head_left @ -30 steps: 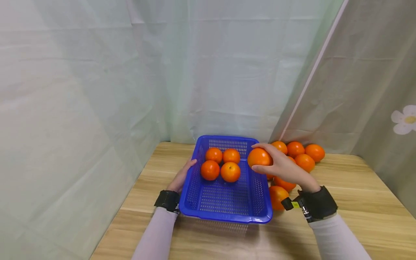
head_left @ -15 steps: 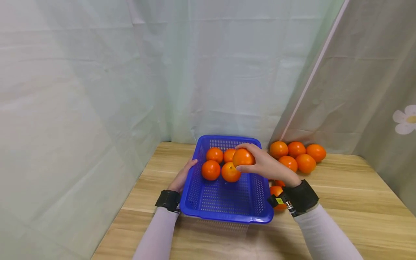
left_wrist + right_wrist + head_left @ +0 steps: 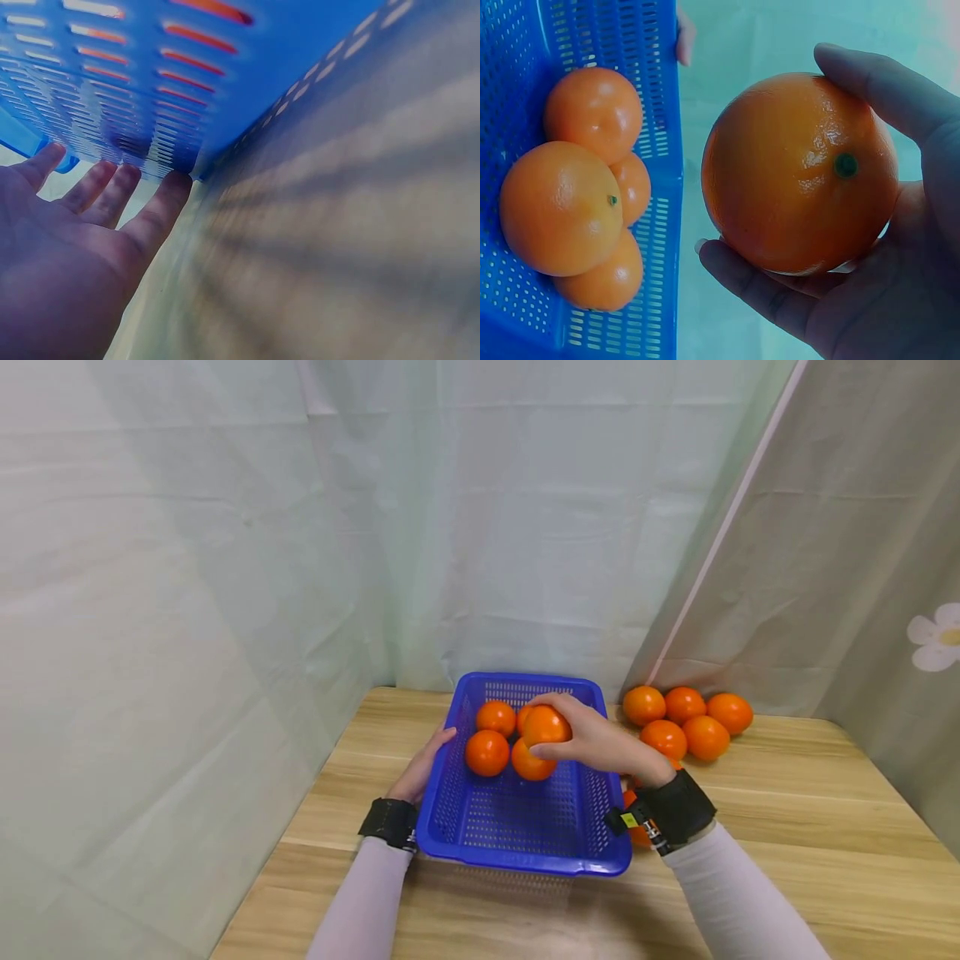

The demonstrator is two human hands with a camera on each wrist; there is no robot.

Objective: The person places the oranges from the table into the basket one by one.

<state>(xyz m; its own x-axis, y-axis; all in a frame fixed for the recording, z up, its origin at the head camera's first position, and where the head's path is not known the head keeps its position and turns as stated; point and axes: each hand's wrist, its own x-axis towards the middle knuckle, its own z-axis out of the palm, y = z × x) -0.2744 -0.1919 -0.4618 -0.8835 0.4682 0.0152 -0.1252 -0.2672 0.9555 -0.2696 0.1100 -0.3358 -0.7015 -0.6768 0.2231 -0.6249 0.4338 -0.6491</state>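
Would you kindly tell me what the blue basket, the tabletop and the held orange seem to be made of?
Blue basket: probably moulded plastic with a semi-gloss finish, judging by its slotted walls and shiny rim.
Tabletop: wood or wood-look laminate, smooth; the visible grain fits both.
Held orange: glossy real peel or imitation, with mottled highlights and a green stem spot; I cannot tell which.

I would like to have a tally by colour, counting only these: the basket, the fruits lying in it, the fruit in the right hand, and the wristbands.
Blue: 1 (basket)
Orange: 5 (4 fruits inside, 1 held fruit in the right hand)
Black: 2 (wristbands)
Total: 8
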